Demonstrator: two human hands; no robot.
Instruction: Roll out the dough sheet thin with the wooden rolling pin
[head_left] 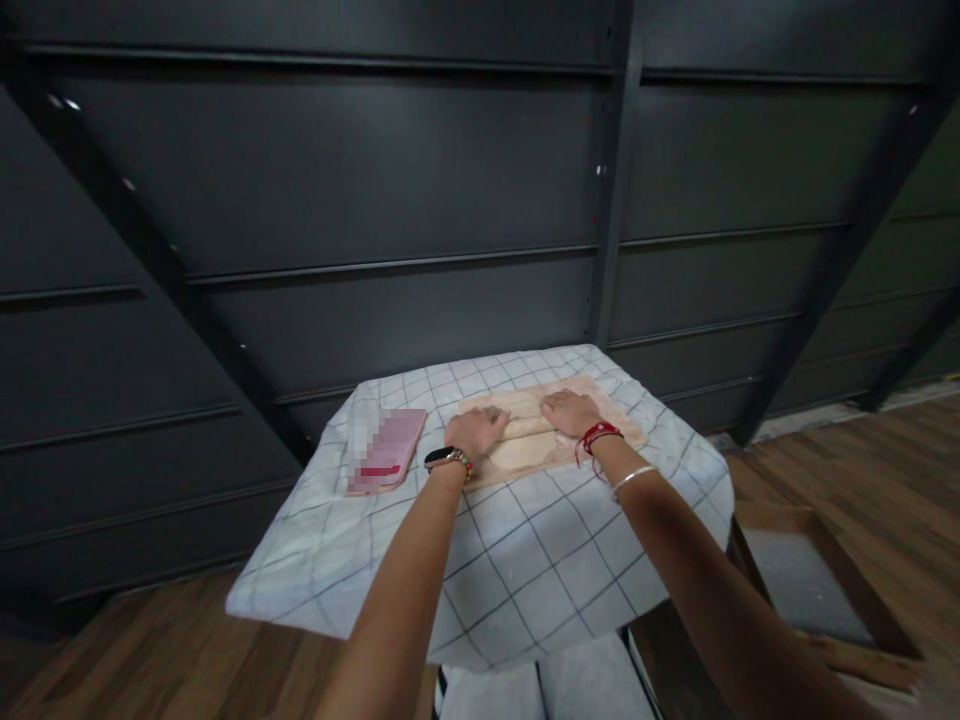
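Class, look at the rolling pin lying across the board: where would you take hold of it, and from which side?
Probably at its two ends, coming down from above on the near side. The rolling pin lies flat and crosswise over the dough on the board, so its long shape suits one hand per end. The left hand and right hand rest on it that way.

Pale cylindrical rolling pin [527, 430] lies flat, nine to three o'clock, touching flattened pale dough [523, 453] at its six o'clock.
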